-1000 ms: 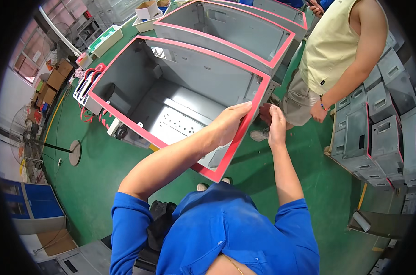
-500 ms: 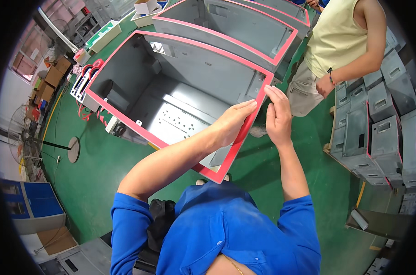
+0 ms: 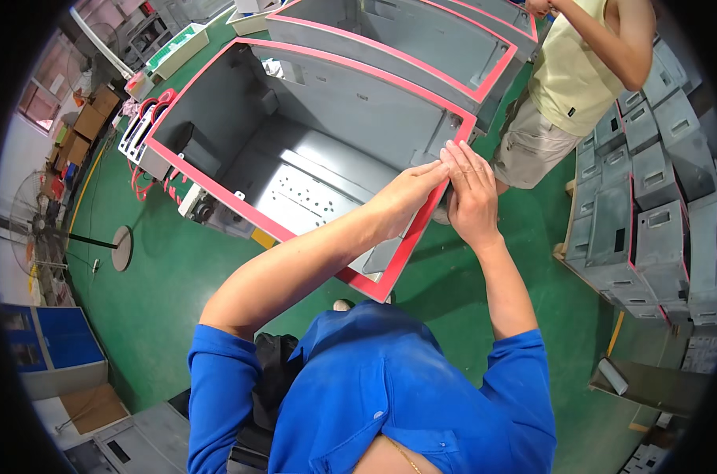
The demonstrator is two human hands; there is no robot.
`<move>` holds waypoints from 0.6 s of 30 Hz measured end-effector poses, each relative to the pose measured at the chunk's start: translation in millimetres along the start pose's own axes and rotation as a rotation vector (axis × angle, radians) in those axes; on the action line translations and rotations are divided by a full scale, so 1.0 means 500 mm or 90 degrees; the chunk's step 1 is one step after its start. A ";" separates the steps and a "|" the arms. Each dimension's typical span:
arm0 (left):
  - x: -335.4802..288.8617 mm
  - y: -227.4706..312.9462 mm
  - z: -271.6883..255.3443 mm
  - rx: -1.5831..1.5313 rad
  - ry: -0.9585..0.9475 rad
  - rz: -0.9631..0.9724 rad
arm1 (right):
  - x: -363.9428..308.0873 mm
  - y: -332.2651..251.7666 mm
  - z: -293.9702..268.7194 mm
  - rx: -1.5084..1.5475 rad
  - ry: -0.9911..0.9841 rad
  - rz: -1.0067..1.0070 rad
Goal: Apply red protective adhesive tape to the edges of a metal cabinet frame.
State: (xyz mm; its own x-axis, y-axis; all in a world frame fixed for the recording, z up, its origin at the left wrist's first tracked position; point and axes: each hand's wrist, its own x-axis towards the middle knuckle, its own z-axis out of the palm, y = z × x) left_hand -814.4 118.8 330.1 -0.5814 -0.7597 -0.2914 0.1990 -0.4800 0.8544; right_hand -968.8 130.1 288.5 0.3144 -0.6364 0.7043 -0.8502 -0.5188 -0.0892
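A large grey open-topped cabinet shell stands before me, its rim edged with a flat red strip. My left hand reaches across the right side of the rim, its fingers stretched out and resting on the strip; the thumb is hidden. Against those fingertips lies my right hand, coming from the outer side with fingers straight and close together over the red edge. Neither hand visibly holds a loose thing. Perforated bright metal lines part of the cabinet's floor.
Another red-rimmed cabinet stands behind. A co-worker in a yellow top is at the far right. Stacked grey housings fill the right side. A floor fan and cardboard boxes are at left; the floor is green.
My right hand has shifted left onto the rim, its fingertips now meeting my left hand's. The co-worker's lowered arm has risen, with the hands together at the top.
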 end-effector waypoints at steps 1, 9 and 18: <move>-0.004 0.003 0.000 0.046 0.021 -0.001 | -0.001 -0.002 -0.002 -0.013 -0.006 0.002; -0.194 -0.010 -0.064 0.756 0.015 0.485 | -0.022 -0.085 -0.057 0.039 -0.028 -0.053; -0.266 -0.099 -0.097 0.879 0.021 0.649 | -0.076 -0.187 -0.073 0.124 -0.066 -0.084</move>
State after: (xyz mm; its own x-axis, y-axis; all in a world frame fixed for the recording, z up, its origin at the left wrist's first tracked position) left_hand -708.6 222.1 305.8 -0.6428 -0.5114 0.5703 -0.3355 0.8573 0.3905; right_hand -916.5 223.3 295.8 0.4670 -0.6060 0.6439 -0.7050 -0.6948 -0.1426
